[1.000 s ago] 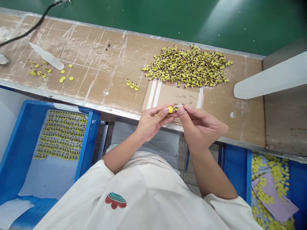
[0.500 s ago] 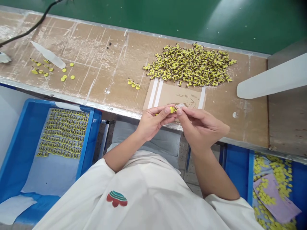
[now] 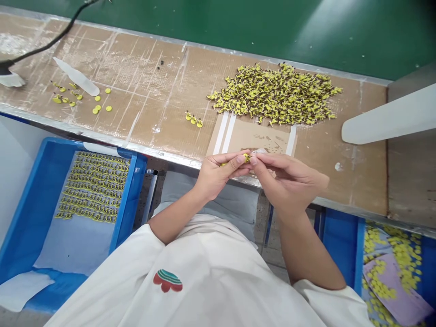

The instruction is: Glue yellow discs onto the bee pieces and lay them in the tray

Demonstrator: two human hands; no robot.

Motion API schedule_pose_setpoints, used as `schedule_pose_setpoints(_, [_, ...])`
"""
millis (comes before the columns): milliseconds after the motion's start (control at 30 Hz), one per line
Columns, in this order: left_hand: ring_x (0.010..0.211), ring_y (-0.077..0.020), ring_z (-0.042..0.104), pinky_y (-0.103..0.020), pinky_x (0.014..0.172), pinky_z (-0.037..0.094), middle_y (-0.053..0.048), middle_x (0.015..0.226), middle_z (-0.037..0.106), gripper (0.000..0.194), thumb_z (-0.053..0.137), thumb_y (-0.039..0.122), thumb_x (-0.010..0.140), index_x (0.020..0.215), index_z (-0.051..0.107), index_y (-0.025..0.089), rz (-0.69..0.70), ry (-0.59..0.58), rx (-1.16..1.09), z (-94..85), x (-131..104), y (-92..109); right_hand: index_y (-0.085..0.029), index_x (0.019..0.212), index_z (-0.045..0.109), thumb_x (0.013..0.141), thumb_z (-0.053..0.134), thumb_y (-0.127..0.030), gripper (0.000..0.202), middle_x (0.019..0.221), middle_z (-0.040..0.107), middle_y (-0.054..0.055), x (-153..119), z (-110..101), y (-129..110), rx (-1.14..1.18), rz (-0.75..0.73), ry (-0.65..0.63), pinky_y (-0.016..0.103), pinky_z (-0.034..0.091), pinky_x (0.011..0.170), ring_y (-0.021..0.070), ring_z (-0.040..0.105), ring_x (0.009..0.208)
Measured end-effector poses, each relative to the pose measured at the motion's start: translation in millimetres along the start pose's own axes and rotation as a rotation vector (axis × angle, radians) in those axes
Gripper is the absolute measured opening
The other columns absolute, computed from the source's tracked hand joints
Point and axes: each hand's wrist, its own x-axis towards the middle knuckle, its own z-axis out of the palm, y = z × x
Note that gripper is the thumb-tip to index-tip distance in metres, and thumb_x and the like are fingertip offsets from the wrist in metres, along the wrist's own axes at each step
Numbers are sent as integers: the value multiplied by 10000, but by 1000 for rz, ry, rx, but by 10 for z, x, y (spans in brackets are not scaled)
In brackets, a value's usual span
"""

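Observation:
My left hand [image 3: 218, 175] pinches a small yellow-and-dark figurine [image 3: 246, 157] between thumb and fingers, at the front edge of the table. Another bit of yellow shows between its fingers. Closed against the same figurine from the other side is my right hand [image 3: 286, 181], its thumb and fingertips touching it. My fingers cover most of the piece. Just behind the fingertips is a clear, crumpled-looking thing [image 3: 260, 151]; I cannot tell whether the right hand holds it. Beyond lies a large pile of yellow and dark figurines [image 3: 275, 95]. Three figurines on yellow discs [image 3: 194, 119] stand left of it.
A blue bin [image 3: 132, 195] at lower left holds rows of finished-looking pieces on paper. Another blue bin [image 3: 358, 254] at lower right holds loose yellow discs [image 3: 410, 259]. A white tapering object [image 3: 388, 116] juts in from the right. A dark cable [image 3: 57, 38] crosses the left.
The whole view has shifted slightly, so the table things appear a little further right. Both hands keep their hold on the figurine, with only slight finger movement.

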Motion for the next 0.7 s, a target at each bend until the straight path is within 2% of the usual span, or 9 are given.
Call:
schedule_pose_setpoints(133, [1017,-220,757,-338,978,588,-73,1163,775,350,856,431,715,996,818,224,45,16,49,-20,-21,7,-288,930,793,777,810,-199,178,895,796,0,9,30,6,-87,-8,-11,385,647,791,210,760,818])
schedule_pose_setpoints(267, [1116,-252,726,-366,1030,565,-78,1174,771,382,850,422,727,1049,807,221,61,8,72,-46,-72,57,-287,926,795,770,817,-203,178,843,786,7,16,83,17,-152,-30,-24,381,624,771,200,735,781])
schedule_pose_setpoints(400, [1089,-249,735,-378,1021,572,-85,1147,779,380,855,391,727,1058,803,211,85,28,70,-109,-99,108,-263,901,794,785,805,-226,122,835,778,17,39,170,14,-109,24,-77,366,606,725,193,719,759])
schedule_pose_setpoints(567, [1054,-235,746,-370,1019,571,-86,1133,783,396,865,398,710,1053,805,208,122,91,88,-208,-86,161,-244,867,790,792,797,-254,75,820,774,15,109,317,0,-34,68,-115,343,609,743,177,719,760])
schedule_pose_setpoints(700, [943,-191,768,-336,967,593,-63,1022,806,363,864,376,719,1041,807,217,150,138,66,-288,-99,210,-235,843,792,779,809,-227,67,808,778,13,170,446,33,71,111,-154,309,597,719,162,723,749])
